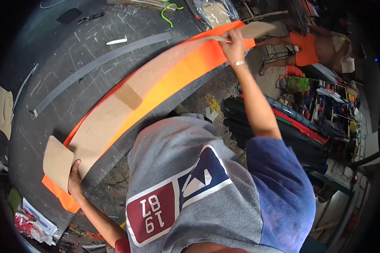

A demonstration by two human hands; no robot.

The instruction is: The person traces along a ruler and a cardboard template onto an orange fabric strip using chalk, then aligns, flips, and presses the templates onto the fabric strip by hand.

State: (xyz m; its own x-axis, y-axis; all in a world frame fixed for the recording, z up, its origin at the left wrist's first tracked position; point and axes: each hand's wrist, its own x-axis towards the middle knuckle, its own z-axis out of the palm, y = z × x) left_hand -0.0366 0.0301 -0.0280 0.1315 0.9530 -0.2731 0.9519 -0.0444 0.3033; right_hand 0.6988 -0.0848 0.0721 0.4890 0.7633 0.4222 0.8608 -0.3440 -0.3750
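Note:
A long strip of brown cardboard (99,122) with small punched holes lies along a longer band of bright orange material (185,69) on the dark worktable. My left hand (74,181) grips the near-left end of the cardboard, thumb on top, where a flap (59,162) bends up. At the other end my right hand (233,46) pinches the cardboard strip, its tip sticking out past my fingers over the orange material. A darker brown rectangular patch (130,97) sits midway along the strip. The undersides of both grips are hidden.
On the scratched dark table (29,139) lie a grey curved strip (101,63), a white marker-like stick (116,41) and a green cord (166,17). Rolls of material (278,122) are at the right. Another person in orange shorts (305,48) stands beyond.

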